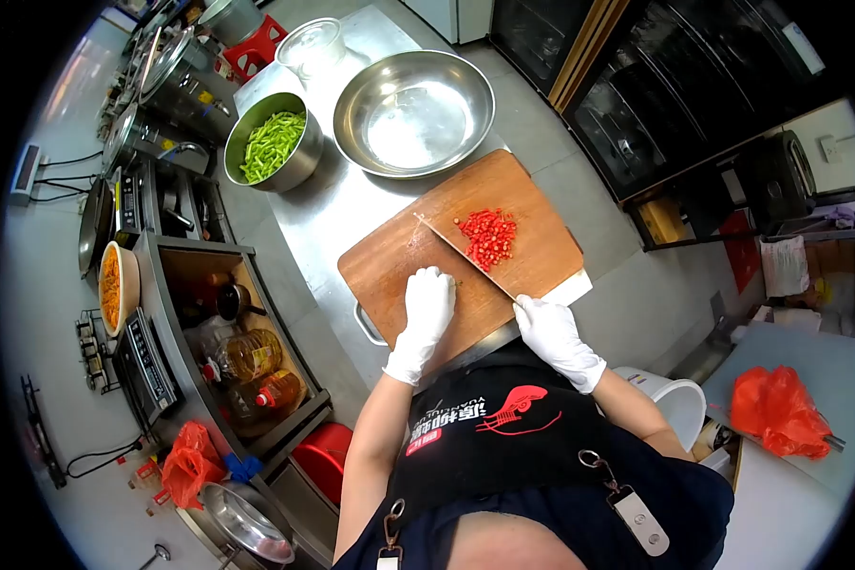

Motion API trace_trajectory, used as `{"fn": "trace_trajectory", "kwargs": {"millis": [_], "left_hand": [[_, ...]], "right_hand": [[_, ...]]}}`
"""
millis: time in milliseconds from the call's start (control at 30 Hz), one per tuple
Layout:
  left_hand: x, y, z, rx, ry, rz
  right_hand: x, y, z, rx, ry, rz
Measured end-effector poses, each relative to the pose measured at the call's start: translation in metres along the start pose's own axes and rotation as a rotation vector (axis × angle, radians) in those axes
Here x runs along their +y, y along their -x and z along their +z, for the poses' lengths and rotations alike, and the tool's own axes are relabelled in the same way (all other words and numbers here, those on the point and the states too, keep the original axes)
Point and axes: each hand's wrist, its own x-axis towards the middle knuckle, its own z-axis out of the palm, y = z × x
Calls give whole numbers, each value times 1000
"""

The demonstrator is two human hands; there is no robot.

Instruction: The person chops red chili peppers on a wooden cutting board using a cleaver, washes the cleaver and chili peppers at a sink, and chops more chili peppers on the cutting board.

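A wooden cutting board (389, 256) lies on the steel table in front of me. My right hand (553, 334), in a white glove, is wrapped round the handle of a kitchen knife (467, 256). Its thin blade is seen nearly edge-on and slants up and left across the board. Chopped red chili (489, 237) sits in a pile on the blade's right side. To the left of the blade, my left hand (429, 306), also gloved, rests on the board with its fingers curled in. Whatever may be under those fingers is hidden.
Behind the board stand a wide steel basin (413, 166), a steel pot of cut green vegetables (274, 147) and a clear lidded container (311, 46). A counter with cooktops (145, 366) runs along the left. A white bucket (679, 404) is at my right.
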Motion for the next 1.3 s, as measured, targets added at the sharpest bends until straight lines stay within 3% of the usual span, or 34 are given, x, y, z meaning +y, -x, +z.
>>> {"fn": "trace_trajectory", "kwargs": {"millis": [400,700,1033,1300], "left_hand": [[-7,43,-26,-88,79,-129],[1,45,-34,-67,123,-230],[5,51,-30,132,113,-330],[8,52,-24,245,155,-359]], "right_hand": [[9,6,3,187,119,-193],[21,3,-14,154,48,-247],[63,-12,-43,236,84,-10],[71,-9,-34,186,67,26]]}}
